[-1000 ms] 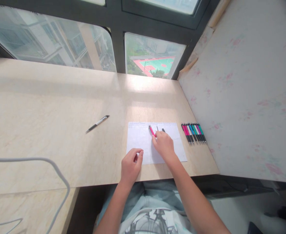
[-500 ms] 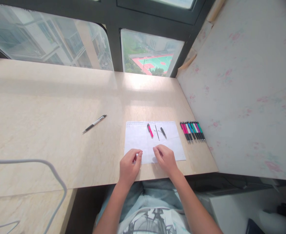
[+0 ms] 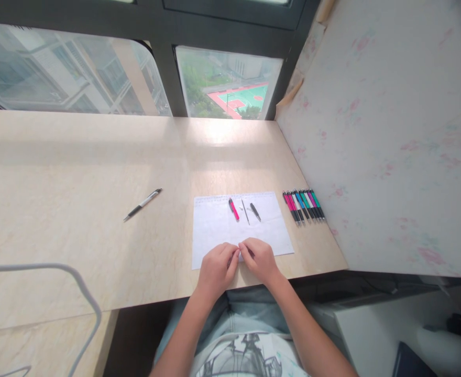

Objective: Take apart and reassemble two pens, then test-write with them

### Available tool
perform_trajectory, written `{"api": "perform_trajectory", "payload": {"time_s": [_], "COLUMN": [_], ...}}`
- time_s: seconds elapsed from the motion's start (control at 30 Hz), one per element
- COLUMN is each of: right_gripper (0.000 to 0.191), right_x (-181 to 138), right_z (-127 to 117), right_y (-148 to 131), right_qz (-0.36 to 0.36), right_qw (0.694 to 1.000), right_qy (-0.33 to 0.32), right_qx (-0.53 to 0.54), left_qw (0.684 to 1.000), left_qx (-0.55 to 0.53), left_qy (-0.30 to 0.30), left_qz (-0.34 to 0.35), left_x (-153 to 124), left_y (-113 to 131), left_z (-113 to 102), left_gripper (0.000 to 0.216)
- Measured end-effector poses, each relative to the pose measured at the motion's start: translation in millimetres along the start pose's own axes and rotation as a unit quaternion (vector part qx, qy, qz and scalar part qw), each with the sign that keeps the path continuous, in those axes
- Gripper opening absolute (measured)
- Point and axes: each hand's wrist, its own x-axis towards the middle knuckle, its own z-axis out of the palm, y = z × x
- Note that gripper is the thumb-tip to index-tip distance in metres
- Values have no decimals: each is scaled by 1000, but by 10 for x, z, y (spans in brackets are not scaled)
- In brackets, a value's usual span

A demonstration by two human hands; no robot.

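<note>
The person's left hand and right hand meet at the near edge of a paper sheet, fingers curled inward and tips drawn together; whether they pinch anything small cannot be told. Ahead of them on the sheet lie what look like separate pen pieces — a pink barrel, a thin dark rod and a black section — with tiny bits too small to identify. The step seems a pause with the pieces laid out; taking one up would call for parting the hands and reaching forward. All three long axes run nearly parallel, from far left to near right; the barrel's dark-clipped end faces the window, and the black section seems to taper nearward. The rod's writing end is unclear.
</note>
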Motion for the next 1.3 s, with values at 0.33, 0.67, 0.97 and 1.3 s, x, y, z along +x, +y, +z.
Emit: {"api": "perform_trajectory", "payload": {"time_s": [0.33,0.67,0.97,1.3], "right_gripper": [30,30,32,29], "right_x": [8,13,12,130], "right_z": [8,2,-7,-78], "right_y": [17,-10,-29,-69], "right_qz": [4,5,13,42], "right_qw": [1000,1000,1000,997], "right_qy": [-6,-4,-13,-48], "right_qx": [-8,-13,-21,-47], "left_qw": [1000,999,999,999], "left_qx": [-26,-33,-42,-45], "left_qy": [-5,1,2,0], "left_qz": [-14,-19,-18,-20], "left_x": [3,4,3,7], "left_y": [-9,0,-22,-10], "left_z": [-34,-43,-35,-41], "left_gripper": [20,23,21,21]}}
